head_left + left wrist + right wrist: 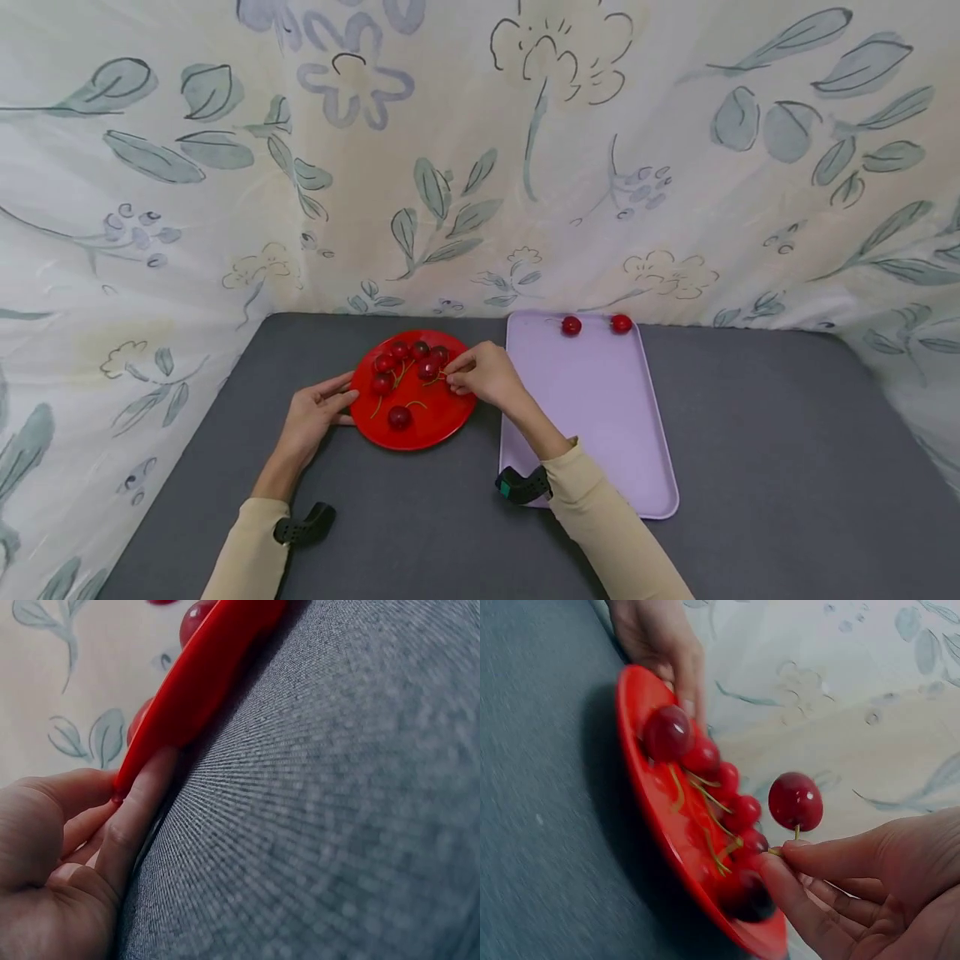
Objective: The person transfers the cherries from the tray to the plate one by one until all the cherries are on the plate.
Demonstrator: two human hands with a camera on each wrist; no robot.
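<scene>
The right hand (870, 892) pinches a cherry (796, 801) by its stem above the red plate (442, 417). The left hand (315, 417) grips that plate's left rim, near the desk's (750, 433) far edge.

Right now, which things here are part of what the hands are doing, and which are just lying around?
In use:
- red plate, steadied by left hand
- cherry, pinched by its stem in right hand
- other cherries on the plate
- lilac tray beside it, with two cherries

Lying about:
- grey table cover
- floral cloth backdrop
</scene>
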